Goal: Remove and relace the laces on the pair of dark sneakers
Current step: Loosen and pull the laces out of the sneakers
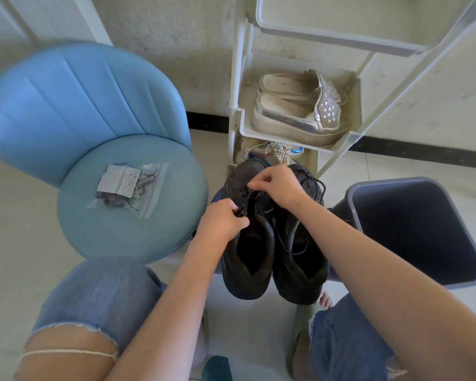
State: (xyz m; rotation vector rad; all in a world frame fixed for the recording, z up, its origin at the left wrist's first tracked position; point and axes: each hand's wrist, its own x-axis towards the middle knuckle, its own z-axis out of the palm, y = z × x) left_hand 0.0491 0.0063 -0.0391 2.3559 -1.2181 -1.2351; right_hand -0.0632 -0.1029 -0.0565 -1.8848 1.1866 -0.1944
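Black lace [254,195] on the left-side sneaker [245,287] was pinched by the left hand [222,219] and the right hand [275,185]; loosening each crossing in turn would likely prevent snagging.

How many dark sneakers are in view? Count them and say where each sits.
2. One dark sneaker sits nearer the blue chair, its laces pinched by the left hand and right hand. The other sneaker sits right beside it, nearer the grey bin.
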